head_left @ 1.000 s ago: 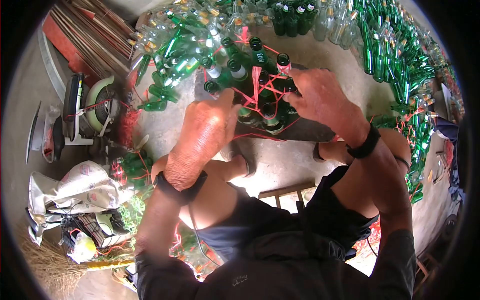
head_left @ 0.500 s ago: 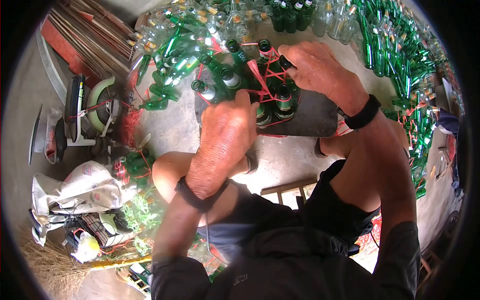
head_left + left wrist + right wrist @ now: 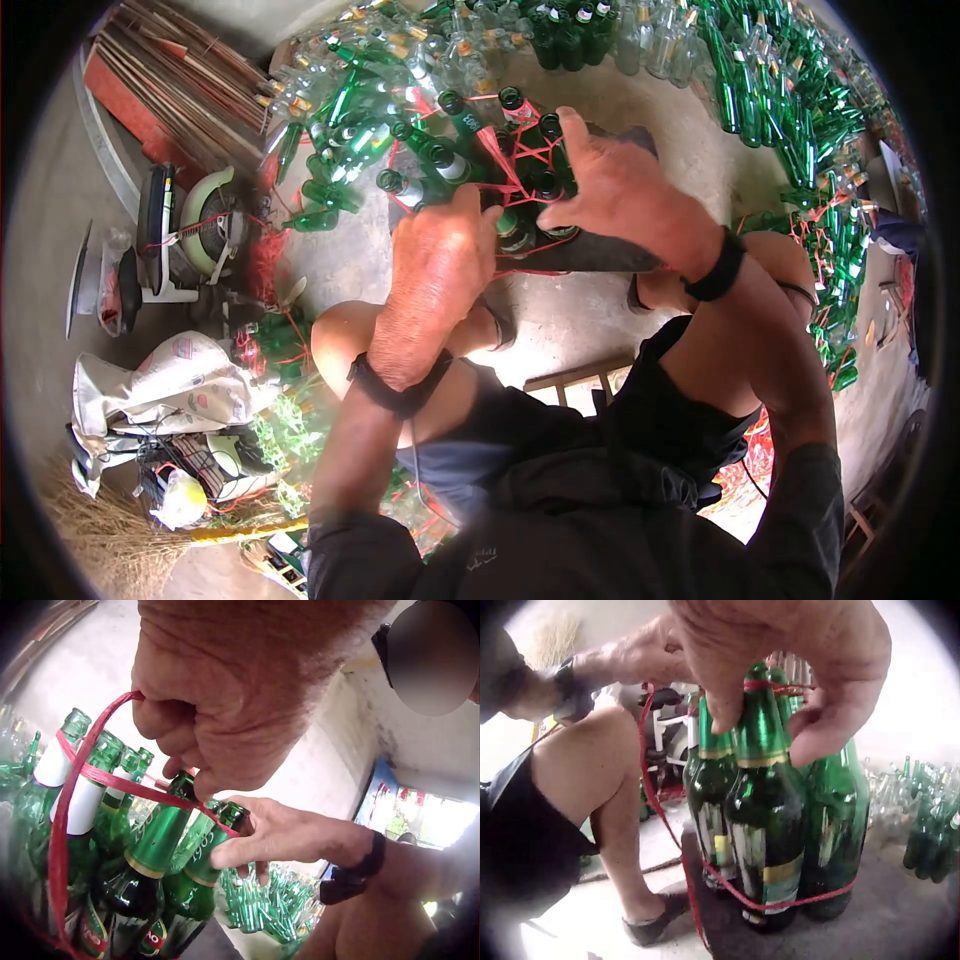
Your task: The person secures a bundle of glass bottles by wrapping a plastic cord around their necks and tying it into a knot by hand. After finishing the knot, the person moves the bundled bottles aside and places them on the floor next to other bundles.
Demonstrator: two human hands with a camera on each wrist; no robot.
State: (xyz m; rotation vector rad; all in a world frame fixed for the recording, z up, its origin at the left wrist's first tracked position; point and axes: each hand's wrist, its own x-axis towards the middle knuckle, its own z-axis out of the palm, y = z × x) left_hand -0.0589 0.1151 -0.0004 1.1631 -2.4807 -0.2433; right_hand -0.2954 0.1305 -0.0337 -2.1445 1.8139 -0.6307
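Observation:
Green bottles [image 3: 450, 165] [image 3: 765, 817] stand bundled, red twine [image 3: 535, 152] [image 3: 131, 784] crossing around their necks and a red loop [image 3: 769, 906] low around their bodies. My left hand [image 3: 440, 260] [image 3: 217, 697] is at the near left of the bundle, its curled fingers holding a strand that rises from the necks. Against the bundle's right side my right hand [image 3: 635, 195] [image 3: 289, 834] [image 3: 802, 660] has thumb and forefinger spread on either side of bottle necks, the thumb touching one. Its other fingertips are partly hidden behind the glass.
The bundle stands on a dark slab [image 3: 625, 250] before my knees. Loose bottles [image 3: 350, 130] lie at the far left, and upright bottles [image 3: 575, 35] and a large green pile [image 3: 780, 100] are at the back and right. A fan-like machine [image 3: 208, 225] and white sack [image 3: 185, 380] are left.
Since a second ago, my left hand has moved right and slightly nearer my body. My right hand has shifted slightly left, its thumb and forefinger now spread wider. The bottle necks have shifted left.

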